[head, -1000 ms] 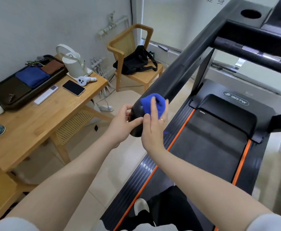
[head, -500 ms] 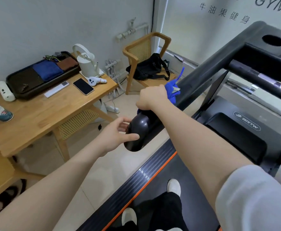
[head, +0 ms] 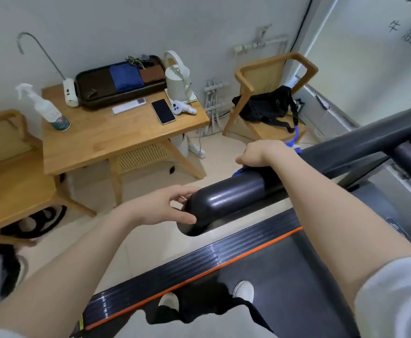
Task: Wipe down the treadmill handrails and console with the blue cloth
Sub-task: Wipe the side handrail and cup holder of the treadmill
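Note:
The black left handrail (head: 231, 196) of the treadmill runs from its rounded end at centre up to the right. My left hand (head: 165, 208) cups that rounded end, thumb below and fingers on top. My right hand (head: 260, 152) reaches over the rail a little farther along and presses the blue cloth (head: 294, 145) against its far side. Only bits of the cloth show beyond and beneath the hand. The console is out of view at the upper right.
A wooden table (head: 116, 140) at left carries a spray bottle (head: 46, 108), a phone (head: 163, 111), a kettle (head: 177, 81) and a black tray (head: 97, 93). A wooden chair (head: 272, 69) holds a black bag (head: 265, 106). The treadmill belt (head: 285, 284) lies under my feet.
The view has swung left and down. My right hand with the cloth has slid from the rail's end up along its far side; my left hand stays at the end.

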`<state>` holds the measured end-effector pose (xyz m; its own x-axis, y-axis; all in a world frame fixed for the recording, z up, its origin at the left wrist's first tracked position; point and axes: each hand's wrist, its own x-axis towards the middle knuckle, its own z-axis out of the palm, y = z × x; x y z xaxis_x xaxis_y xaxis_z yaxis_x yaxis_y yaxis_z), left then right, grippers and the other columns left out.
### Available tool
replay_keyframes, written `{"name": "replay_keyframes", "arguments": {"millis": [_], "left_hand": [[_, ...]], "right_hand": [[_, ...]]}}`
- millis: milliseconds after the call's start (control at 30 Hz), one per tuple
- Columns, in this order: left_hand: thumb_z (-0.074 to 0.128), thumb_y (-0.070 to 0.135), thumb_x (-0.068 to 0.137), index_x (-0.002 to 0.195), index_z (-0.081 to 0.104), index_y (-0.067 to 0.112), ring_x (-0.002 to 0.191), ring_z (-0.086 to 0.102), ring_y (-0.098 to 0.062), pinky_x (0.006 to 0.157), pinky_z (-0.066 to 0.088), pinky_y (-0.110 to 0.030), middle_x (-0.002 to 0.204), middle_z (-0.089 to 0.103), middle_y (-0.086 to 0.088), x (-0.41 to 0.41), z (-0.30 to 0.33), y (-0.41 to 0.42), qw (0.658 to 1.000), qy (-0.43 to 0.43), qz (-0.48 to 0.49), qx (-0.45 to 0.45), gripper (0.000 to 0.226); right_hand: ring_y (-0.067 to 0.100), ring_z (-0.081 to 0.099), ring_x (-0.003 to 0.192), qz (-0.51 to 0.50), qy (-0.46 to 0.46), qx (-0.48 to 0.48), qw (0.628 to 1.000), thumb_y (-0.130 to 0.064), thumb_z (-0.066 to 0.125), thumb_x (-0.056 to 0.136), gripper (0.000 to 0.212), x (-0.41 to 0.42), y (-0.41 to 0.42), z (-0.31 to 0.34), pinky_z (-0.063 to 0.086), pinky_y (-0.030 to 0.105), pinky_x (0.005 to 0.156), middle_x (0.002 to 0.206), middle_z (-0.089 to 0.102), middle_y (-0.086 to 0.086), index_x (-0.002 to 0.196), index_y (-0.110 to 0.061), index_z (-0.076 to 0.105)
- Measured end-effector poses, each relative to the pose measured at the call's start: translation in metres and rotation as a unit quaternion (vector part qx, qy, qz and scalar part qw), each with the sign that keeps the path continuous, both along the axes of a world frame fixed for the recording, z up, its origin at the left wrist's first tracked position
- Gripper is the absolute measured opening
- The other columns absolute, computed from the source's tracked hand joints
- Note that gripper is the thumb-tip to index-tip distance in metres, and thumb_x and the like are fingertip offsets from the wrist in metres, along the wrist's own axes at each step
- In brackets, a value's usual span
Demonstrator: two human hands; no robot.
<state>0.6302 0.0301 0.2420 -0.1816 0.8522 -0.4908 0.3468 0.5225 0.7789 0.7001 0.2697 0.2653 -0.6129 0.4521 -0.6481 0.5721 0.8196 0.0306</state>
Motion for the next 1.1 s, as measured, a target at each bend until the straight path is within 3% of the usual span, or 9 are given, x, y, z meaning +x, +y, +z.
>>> {"name": "replay_keyframes", "arguments": {"millis": [167,267,367,533,600,700,867,933,1100], "left_hand": [[0.067,0.038,0.079,0.113,0.044,0.048,0.113,0.047,0.001,0.101,0.034,-0.025,0.120,0.052,0.022,0.009,0.009,0.013,0.996,0.074,-0.010,-0.043,0.043],[0.067,0.052,0.072,0.100,0.055,0.035,0.093,0.058,-0.007,0.080,0.046,-0.024,0.102,0.062,0.009,0.018,0.016,0.029,0.986,0.158,0.004,-0.045,0.035],[0.061,0.068,0.062,0.087,0.061,0.023,0.072,0.058,-0.015,0.062,0.045,-0.029,0.082,0.065,0.002,0.026,0.025,0.047,0.965,0.247,-0.015,-0.088,0.051],[0.042,0.081,0.055,0.101,0.061,0.029,0.101,0.054,-0.012,0.080,0.049,-0.033,0.108,0.054,0.014,0.039,0.040,0.086,0.927,0.358,-0.086,-0.067,0.072],[0.049,0.077,0.064,0.115,0.057,0.030,0.106,0.052,-0.011,0.081,0.048,-0.032,0.116,0.052,0.014,0.047,0.041,0.103,0.917,0.385,-0.092,-0.055,0.070],[0.052,0.080,0.060,0.115,0.057,0.027,0.098,0.055,-0.014,0.070,0.047,-0.030,0.110,0.056,0.008,0.061,0.037,0.120,0.881,0.458,-0.088,-0.073,0.077],[0.062,0.073,0.060,0.121,0.050,0.025,0.096,0.053,-0.016,0.068,0.043,-0.029,0.107,0.055,0.005,0.071,0.034,0.129,0.896,0.433,-0.036,-0.096,0.079],[0.065,0.071,0.058,0.121,0.049,0.025,0.102,0.053,-0.017,0.069,0.042,-0.029,0.110,0.055,0.005,0.071,0.033,0.128,0.903,0.415,-0.018,-0.105,0.079],[0.068,0.049,0.065,0.090,0.046,0.026,0.098,0.054,-0.020,0.065,0.036,-0.028,0.090,0.049,0.005,0.072,0.027,0.127,0.913,0.399,0.015,-0.087,0.040]], "right_hand": [[0.028,0.052,0.105,-0.007,0.020,0.058,0.998,-0.028,0.035,0.092,0.027,0.007,0.007,-0.002,0.034,0.035,0.080,0.122,0.058,0.008,0.103,-0.018,0.057],[0.030,0.055,0.107,0.025,0.125,0.029,0.991,-0.034,0.030,0.096,0.040,0.010,-0.031,-0.001,0.033,0.035,0.076,0.118,0.061,0.011,0.111,-0.014,0.061],[0.029,0.057,0.098,0.052,0.237,-0.009,0.970,-0.033,0.025,0.097,0.044,0.020,-0.058,0.001,0.028,0.036,0.075,0.105,0.064,0.012,0.097,-0.013,0.064],[0.028,0.058,0.073,0.131,0.415,0.185,0.881,-0.032,0.035,0.089,0.035,0.070,-0.042,-0.021,0.035,0.036,0.077,0.078,0.064,0.003,0.077,-0.018,0.065],[0.028,0.059,0.074,0.133,0.414,0.185,0.881,-0.034,0.033,0.089,0.037,0.084,-0.016,-0.027,0.039,0.039,0.081,0.080,0.065,0.004,0.081,-0.018,0.065],[0.029,0.059,0.071,0.102,0.390,0.210,0.891,-0.033,0.028,0.087,0.043,0.082,0.022,-0.017,0.036,0.035,0.070,0.074,0.063,0.005,0.074,-0.017,0.066],[0.026,0.049,0.080,0.039,0.328,0.205,0.922,-0.030,0.028,0.094,0.041,0.068,0.044,-0.011,0.029,0.037,0.074,0.086,0.063,0.007,0.083,-0.016,0.064],[0.027,0.049,0.083,0.078,0.351,0.222,0.906,-0.029,0.027,0.093,0.035,0.073,0.023,-0.013,0.027,0.038,0.073,0.093,0.063,0.008,0.092,-0.018,0.061],[0.028,0.055,0.108,0.095,0.453,0.172,0.869,-0.040,0.031,0.091,0.048,0.111,-0.034,-0.035,0.030,0.041,0.090,0.122,0.061,0.011,0.120,-0.015,0.060]]}}
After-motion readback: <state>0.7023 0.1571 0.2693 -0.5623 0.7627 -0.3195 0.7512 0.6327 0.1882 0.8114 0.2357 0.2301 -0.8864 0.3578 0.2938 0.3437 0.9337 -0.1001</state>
